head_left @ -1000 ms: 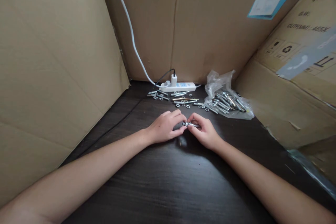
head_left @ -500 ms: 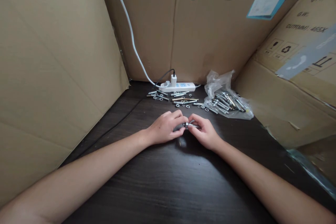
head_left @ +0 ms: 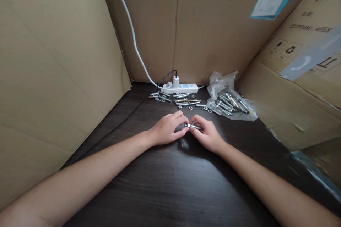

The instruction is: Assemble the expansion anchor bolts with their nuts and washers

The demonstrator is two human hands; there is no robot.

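Note:
In the middle of the head view, a silvery metal bolt [head_left: 195, 127] lies roughly level between my two hands. A nut [head_left: 189, 125] sits near its left end, with the tip poking out past it. My left hand [head_left: 168, 129] is closed in a pinch, thumb and forefinger at the nut. From the other side, my right hand [head_left: 209, 134] grips the bolt between thumb and fingers, which hide part of its shank. The fingertips of both hands nearly meet around the nut.
Behind my hands lie loose bolts [head_left: 188, 101] and several washers [head_left: 190, 108]. A clear plastic bag [head_left: 222, 81] of bolts stands at the right. A white power strip [head_left: 183, 88] with a charger and cables sits at the back. Cardboard boxes [head_left: 149, 25] wall in the dark table [head_left: 170, 188].
Both hands stay in nearly the same place. The left fingers have shifted slightly around the nut, and the bolt's left tip shows a little more clearly.

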